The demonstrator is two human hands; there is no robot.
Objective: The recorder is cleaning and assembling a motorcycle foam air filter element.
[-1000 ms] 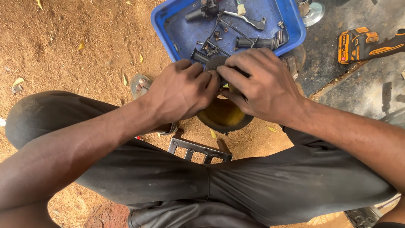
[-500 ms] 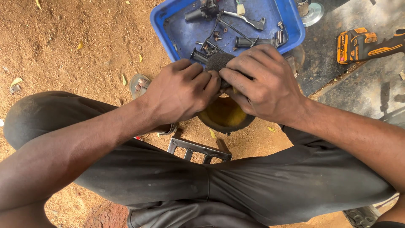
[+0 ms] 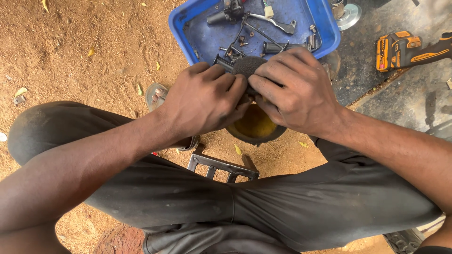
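Both hands meet over a dark round part (image 3: 248, 67): the left hand (image 3: 203, 101) and the right hand (image 3: 296, 91) are closed around it, fingers curled and touching, so most of it is hidden; it may be a small greasy engine piece. Just beneath them sits a black bowl of yellowish liquid (image 3: 255, 128). Beyond lies a blue tray (image 3: 188, 33) of bolts and levers on the dirt ground (image 3: 84, 51), with a yellow cordless drill (image 3: 409, 47) well off to the right.

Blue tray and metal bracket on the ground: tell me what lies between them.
In the head view, between the blue tray and the metal bracket sit both hands gripping a dark round part, over a yellow-lined bowl.
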